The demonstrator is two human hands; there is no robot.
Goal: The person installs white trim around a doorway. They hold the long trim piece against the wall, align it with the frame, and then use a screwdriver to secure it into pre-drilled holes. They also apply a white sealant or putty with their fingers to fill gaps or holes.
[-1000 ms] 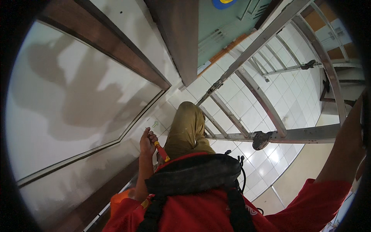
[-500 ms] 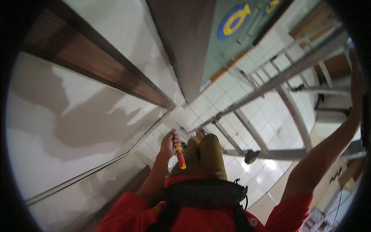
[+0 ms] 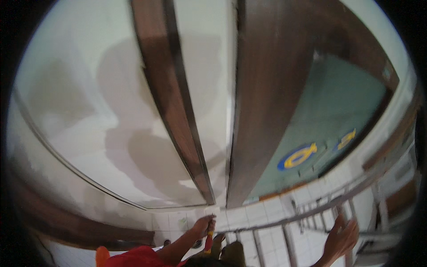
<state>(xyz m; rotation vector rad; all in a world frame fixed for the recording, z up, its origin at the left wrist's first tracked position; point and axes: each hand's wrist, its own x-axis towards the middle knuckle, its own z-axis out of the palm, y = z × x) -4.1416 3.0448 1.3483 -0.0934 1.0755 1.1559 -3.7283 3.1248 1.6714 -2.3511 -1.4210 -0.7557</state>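
Observation:
A screwdriver with a red and yellow handle (image 3: pixel 208 244) is held in my left hand (image 3: pixel 204 225), fingers wrapped round it, low in front of the wall corner. The handle hangs down below the fist toward my legs. On the right, my right hand (image 3: pixel 341 238) is raised over the metal ladder (image 3: pixel 291 242), with its fingers apart and nothing seen in them. The picture is blurred, so I cannot tell if that hand touches the ladder's rail.
Ahead, a dark brown wooden post (image 3: pixel 171 98) crosses the white wall (image 3: pixel 102 133). Beside the corner stands a brown door frame (image 3: pixel 262 89) with a green panel (image 3: pixel 338 102) bearing blue and yellow signs. White floor tiles (image 3: pixel 231 219) lie below; a brown baseboard (image 3: pixel 89 232) runs left.
My view has tipped upward, bringing more wall and door frame in. My right hand has come from the far right edge nearer to my body. The screwdriver stays in my left hand.

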